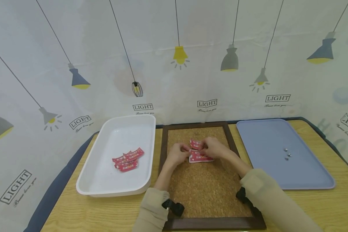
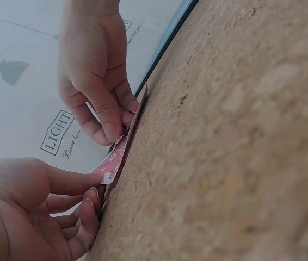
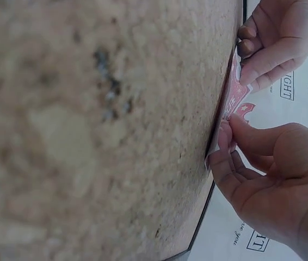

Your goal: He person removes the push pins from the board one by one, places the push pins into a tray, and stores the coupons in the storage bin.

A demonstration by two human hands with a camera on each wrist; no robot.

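Over the upper half of a framed corkboard [image 1: 203, 190], both hands work at a red paper coupon [image 1: 197, 158] with a white border. My left hand [image 1: 178, 155] pinches its left edge between thumb and fingers; the left wrist view shows the thumb on the printed face of the coupon [image 2: 113, 166]. My right hand [image 1: 214, 148] has thumb and fingertips curled at the coupon's upper right part, as the right hand [image 3: 276, 168] in the right wrist view shows. Whether a small tack sits between those fingertips, I cannot tell. Just above lies a second red coupon [image 1: 194, 143], partly covered by the right hand.
A white tray [image 1: 90, 174] on the left holds several similar red coupons [image 1: 129, 160]. On the right, several small shiny metal pieces [image 1: 289, 155] lie in a blue-grey tray [image 1: 274, 138]. All stand on a wooden table [image 1: 66, 206] before a lamp-printed curtain [image 1: 162, 64].
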